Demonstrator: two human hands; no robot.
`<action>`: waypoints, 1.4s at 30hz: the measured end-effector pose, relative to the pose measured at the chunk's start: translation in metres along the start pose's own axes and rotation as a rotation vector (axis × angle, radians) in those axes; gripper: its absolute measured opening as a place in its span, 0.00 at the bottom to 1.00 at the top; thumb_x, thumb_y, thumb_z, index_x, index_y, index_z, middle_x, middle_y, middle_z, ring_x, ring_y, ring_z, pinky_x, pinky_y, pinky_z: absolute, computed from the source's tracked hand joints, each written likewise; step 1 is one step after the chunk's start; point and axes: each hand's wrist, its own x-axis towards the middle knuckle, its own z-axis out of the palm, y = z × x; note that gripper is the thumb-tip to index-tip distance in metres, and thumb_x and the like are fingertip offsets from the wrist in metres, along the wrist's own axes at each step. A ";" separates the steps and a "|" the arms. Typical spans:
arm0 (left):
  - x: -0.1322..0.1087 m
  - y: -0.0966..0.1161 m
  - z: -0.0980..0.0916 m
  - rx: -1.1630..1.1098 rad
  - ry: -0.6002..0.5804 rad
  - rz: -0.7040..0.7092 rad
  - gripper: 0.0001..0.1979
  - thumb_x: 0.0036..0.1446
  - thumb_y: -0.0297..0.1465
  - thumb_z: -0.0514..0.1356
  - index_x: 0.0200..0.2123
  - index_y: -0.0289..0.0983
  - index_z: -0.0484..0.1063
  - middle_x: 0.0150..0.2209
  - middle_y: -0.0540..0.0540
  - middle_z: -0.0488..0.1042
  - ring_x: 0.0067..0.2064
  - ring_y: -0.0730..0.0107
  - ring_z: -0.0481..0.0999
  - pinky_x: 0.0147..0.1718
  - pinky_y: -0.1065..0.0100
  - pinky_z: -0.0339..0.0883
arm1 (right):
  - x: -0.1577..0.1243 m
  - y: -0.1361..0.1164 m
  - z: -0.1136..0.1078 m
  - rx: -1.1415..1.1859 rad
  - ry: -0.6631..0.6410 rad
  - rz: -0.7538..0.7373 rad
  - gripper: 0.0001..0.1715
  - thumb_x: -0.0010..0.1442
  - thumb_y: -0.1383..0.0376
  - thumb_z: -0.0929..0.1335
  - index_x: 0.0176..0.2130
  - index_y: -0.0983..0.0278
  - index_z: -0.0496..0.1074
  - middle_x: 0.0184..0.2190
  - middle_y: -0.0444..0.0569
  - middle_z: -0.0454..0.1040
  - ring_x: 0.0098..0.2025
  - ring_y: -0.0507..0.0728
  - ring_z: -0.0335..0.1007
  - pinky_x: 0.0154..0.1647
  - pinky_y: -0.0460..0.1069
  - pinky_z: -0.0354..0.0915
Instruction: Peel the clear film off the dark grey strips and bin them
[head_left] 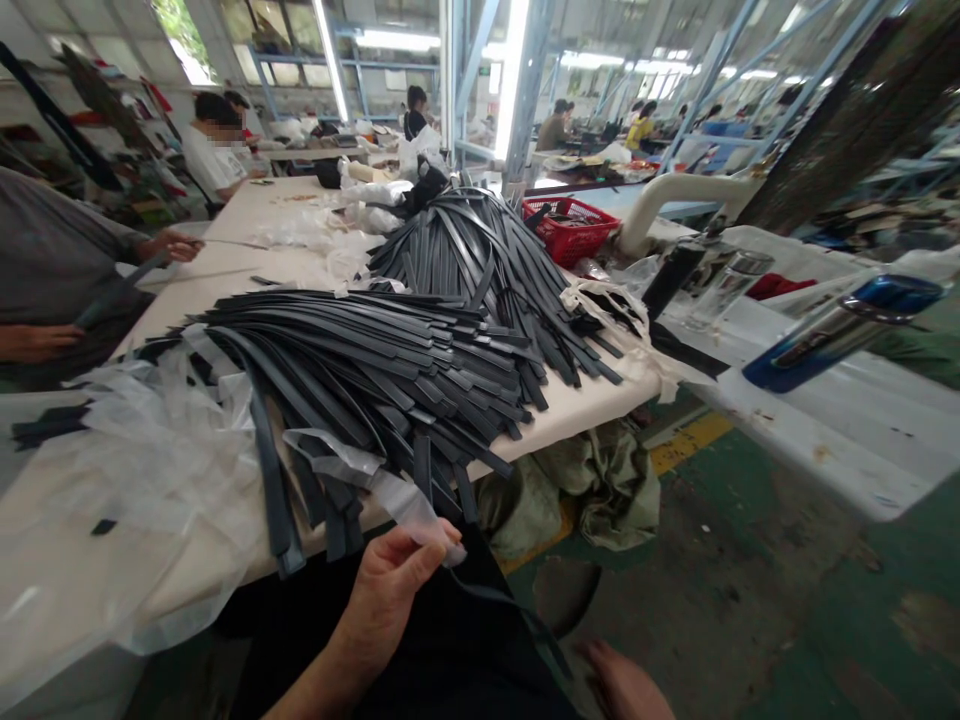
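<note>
I find the left hand pinching a translucent film strip off the table's near edge; a thumb-and-finger hold suits such limp, thin material, in my judgement. A narrow dark strip trails from there toward the right hand, too blurred for me to tell its grip. Flat, smooth black strips lie fanned, some ends overhanging, presumably for easy reach. Crumpled, filmy sheeting is heaped at their left.
</note>
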 end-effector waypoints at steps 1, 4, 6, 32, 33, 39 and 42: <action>-0.001 0.000 -0.001 0.008 -0.010 0.010 0.11 0.49 0.40 0.72 0.32 0.40 0.84 0.33 0.46 0.81 0.37 0.67 0.76 0.43 0.68 0.67 | 0.012 -0.018 -0.008 0.028 -0.010 -0.059 0.20 0.57 0.63 0.66 0.48 0.58 0.80 0.47 0.54 0.81 0.49 0.65 0.78 0.51 0.53 0.70; -0.003 0.000 0.001 -0.007 -0.053 0.008 0.10 0.49 0.39 0.72 0.32 0.40 0.83 0.32 0.48 0.80 0.36 0.68 0.75 0.42 0.69 0.67 | 0.033 -0.091 -0.037 0.275 -0.091 -0.390 0.27 0.65 0.60 0.64 0.62 0.61 0.68 0.59 0.56 0.72 0.60 0.63 0.68 0.64 0.55 0.60; -0.006 0.000 0.004 -0.004 -0.085 -0.013 0.10 0.49 0.38 0.72 0.31 0.39 0.83 0.31 0.48 0.79 0.34 0.69 0.75 0.39 0.69 0.68 | 0.038 -0.144 -0.054 0.454 -0.224 -0.586 0.30 0.62 0.60 0.68 0.62 0.60 0.66 0.57 0.54 0.73 0.58 0.62 0.69 0.61 0.54 0.62; 0.027 0.070 -0.012 -0.606 0.406 -0.113 0.11 0.66 0.23 0.56 0.32 0.32 0.76 0.30 0.46 0.82 0.29 0.70 0.82 0.29 0.71 0.79 | 0.042 -0.192 -0.069 0.729 0.106 -0.673 0.16 0.69 0.58 0.63 0.41 0.64 0.77 0.21 0.43 0.73 0.17 0.48 0.65 0.19 0.41 0.60; 0.027 0.068 -0.012 -0.599 0.401 -0.118 0.10 0.65 0.23 0.57 0.32 0.33 0.76 0.30 0.46 0.82 0.29 0.70 0.82 0.28 0.71 0.79 | 0.042 -0.192 -0.068 0.729 0.095 -0.661 0.17 0.69 0.57 0.63 0.41 0.64 0.77 0.21 0.43 0.73 0.18 0.48 0.65 0.19 0.41 0.60; 0.022 0.043 -0.012 -0.559 0.284 -0.128 0.09 0.48 0.28 0.74 0.30 0.34 0.78 0.31 0.47 0.82 0.32 0.68 0.82 0.32 0.71 0.78 | 0.047 -0.199 -0.056 0.777 0.023 -0.518 0.21 0.68 0.52 0.63 0.40 0.66 0.76 0.20 0.42 0.72 0.17 0.48 0.63 0.19 0.42 0.60; 0.013 0.020 -0.006 -0.466 0.191 -0.159 0.15 0.40 0.34 0.78 0.30 0.34 0.80 0.32 0.47 0.81 0.32 0.70 0.80 0.34 0.71 0.76 | 0.049 -0.199 -0.052 0.805 -0.010 -0.465 0.22 0.67 0.51 0.63 0.41 0.66 0.76 0.21 0.42 0.71 0.18 0.49 0.63 0.20 0.43 0.61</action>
